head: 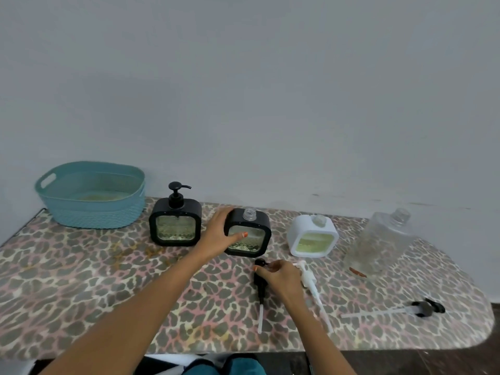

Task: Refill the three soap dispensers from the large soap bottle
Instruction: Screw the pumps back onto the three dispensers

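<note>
While left hand [216, 234] grips dispenser [260, 218], right hand [281, 280] pinches black pump [260, 287].

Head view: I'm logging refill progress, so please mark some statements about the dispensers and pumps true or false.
1. The left black dispenser has its pump on. True.
2. The white dispenser has its pump on. False: its neck is open, and a white pump lies on the table.
3. The left hand holds the middle black dispenser. True.
4. The right hand lifts the large clear bottle. False: it grips a black pump lying on the table; the bottle stands apart.
</note>
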